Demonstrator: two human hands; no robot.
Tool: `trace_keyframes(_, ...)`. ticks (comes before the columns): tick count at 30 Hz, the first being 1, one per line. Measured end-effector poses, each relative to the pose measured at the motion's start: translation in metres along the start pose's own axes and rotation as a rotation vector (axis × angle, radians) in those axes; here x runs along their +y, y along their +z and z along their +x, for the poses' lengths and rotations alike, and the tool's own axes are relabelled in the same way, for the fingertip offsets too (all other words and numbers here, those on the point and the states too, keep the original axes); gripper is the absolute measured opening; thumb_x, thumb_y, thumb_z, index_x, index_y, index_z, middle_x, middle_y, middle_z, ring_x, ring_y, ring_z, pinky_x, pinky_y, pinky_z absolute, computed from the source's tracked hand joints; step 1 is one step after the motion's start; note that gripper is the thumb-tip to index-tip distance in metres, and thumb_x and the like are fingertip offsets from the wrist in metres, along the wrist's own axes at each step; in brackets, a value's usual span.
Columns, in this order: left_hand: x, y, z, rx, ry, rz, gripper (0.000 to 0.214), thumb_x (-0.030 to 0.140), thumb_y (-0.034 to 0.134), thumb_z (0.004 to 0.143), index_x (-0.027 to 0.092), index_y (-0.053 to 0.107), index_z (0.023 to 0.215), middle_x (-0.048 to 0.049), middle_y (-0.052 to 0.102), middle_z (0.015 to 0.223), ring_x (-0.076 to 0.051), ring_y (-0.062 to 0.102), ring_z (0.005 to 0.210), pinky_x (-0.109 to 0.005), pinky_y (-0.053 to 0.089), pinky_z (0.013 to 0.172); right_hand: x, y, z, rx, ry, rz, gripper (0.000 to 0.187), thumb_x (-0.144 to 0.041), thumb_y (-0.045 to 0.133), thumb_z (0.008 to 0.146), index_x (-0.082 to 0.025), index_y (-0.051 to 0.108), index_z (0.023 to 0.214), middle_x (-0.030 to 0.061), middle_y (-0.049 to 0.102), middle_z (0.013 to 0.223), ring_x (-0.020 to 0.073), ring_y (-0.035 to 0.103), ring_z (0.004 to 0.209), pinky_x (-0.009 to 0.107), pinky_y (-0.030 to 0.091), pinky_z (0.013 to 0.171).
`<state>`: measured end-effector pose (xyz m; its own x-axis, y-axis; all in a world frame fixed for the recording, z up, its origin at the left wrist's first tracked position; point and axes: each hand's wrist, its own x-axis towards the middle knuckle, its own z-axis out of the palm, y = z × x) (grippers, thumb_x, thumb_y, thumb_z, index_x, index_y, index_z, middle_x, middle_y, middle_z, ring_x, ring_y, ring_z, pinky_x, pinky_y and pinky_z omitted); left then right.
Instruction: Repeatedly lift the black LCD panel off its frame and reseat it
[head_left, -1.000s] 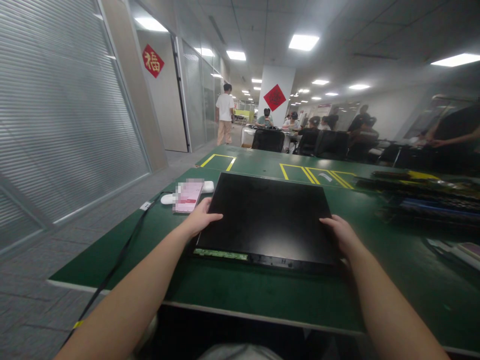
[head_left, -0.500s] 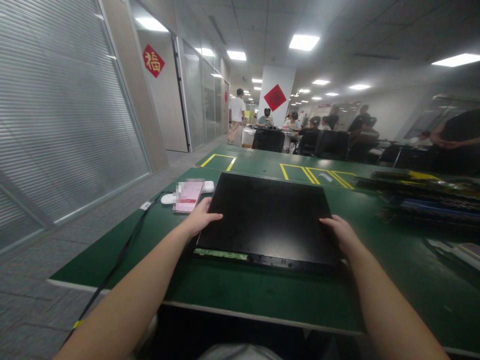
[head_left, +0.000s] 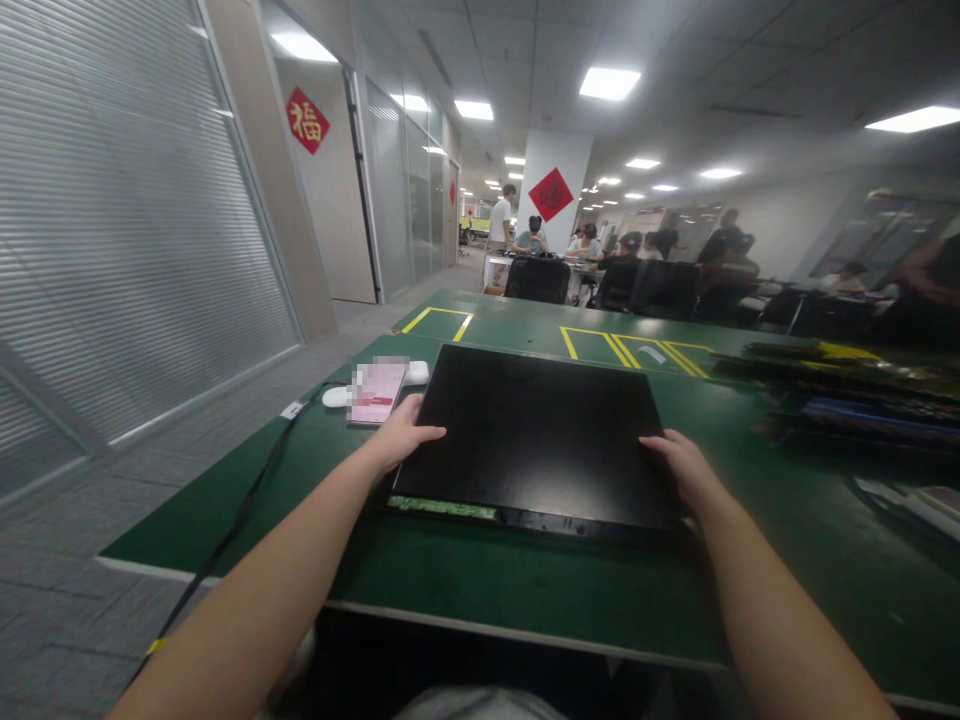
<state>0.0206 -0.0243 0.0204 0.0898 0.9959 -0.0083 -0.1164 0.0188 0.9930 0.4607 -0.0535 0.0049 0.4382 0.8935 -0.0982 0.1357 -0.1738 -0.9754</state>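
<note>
A black LCD screen panel [head_left: 540,430] is in front of me over the green table, its dark face upward. Along its near edge runs a strip with a green circuit board [head_left: 442,508] at the left. My left hand [head_left: 400,436] grips the panel's left side, thumb on top of the face. On the opposite side my right hand [head_left: 681,468] grips the right edge, its thumb also on top. The other fingers of both hands are mostly hidden at the edges and beneath. Whether the panel touches the tabletop I cannot tell.
A pink-screened phone [head_left: 376,393] lies beside white objects [head_left: 337,397] at the left. A black strap [head_left: 247,500] crosses the table's left edge. Stacked dark panels [head_left: 870,400] lie at the right. Yellow tape [head_left: 596,343] marks the green table [head_left: 525,580]. People and chairs [head_left: 537,279] are beyond.
Both hands and the panel stay where they were. In the background a walking person in a white top has moved right, towards the pillar, and a person at far right has shifted.
</note>
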Motion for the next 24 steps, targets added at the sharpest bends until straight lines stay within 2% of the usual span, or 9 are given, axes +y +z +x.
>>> trace_keyframes(9, 0.0011, -0.0001, -0.0006, -0.008, 0.002, 0.017, 0.054, 0.006, 0.081, 0.062, 0.020, 0.053, 0.105, -0.0081, 0.071, 0.114, -0.029, 0.065, 0.116, -0.047, 0.051, 0.100, 0.0038, -0.0023, 0.0061, 0.008, -0.024, -0.029, 0.028, -0.033, 0.076, 0.062, -0.026, 0.065, 0.087, 0.0048, 0.073, 0.079, 0.0283, 0.069, 0.081, 0.036, 0.053, 0.067)
trace_keyframes(15, -0.0006, 0.0000, 0.0005, 0.006, 0.004, -0.003, 0.058, 0.008, 0.085, 0.056, 0.020, 0.054, 0.104, -0.0088, 0.070, 0.116, -0.031, 0.064, 0.117, -0.050, 0.050, 0.101, -0.0017, 0.0007, -0.0022, 0.018, -0.022, -0.001, 0.024, -0.031, 0.075, 0.063, -0.024, 0.064, 0.082, 0.0052, 0.074, 0.084, 0.0264, 0.069, 0.082, 0.033, 0.052, 0.066)
trace_keyframes(19, -0.0044, -0.0013, 0.0028, -0.005, 0.030, -0.006, 0.059, 0.009, 0.086, 0.056, 0.020, 0.055, 0.105, -0.0091, 0.070, 0.118, -0.030, 0.063, 0.118, -0.049, 0.049, 0.103, -0.0009, 0.0010, -0.0015, 0.006, 0.019, 0.029, 0.027, -0.031, 0.075, 0.062, -0.025, 0.065, 0.086, 0.0041, 0.074, 0.083, 0.0261, 0.069, 0.080, 0.034, 0.053, 0.066)
trace_keyframes(24, -0.0055, -0.0019, 0.0039, 0.000, 0.022, -0.014, 0.061, 0.008, 0.087, 0.056, 0.020, 0.055, 0.107, -0.0094, 0.070, 0.119, -0.031, 0.063, 0.119, -0.050, 0.049, 0.103, 0.0044, -0.0006, 0.0036, 0.012, -0.047, -0.009, 0.027, -0.033, 0.076, 0.063, -0.025, 0.064, 0.087, 0.0050, 0.074, 0.083, 0.0272, 0.069, 0.083, 0.035, 0.054, 0.066)
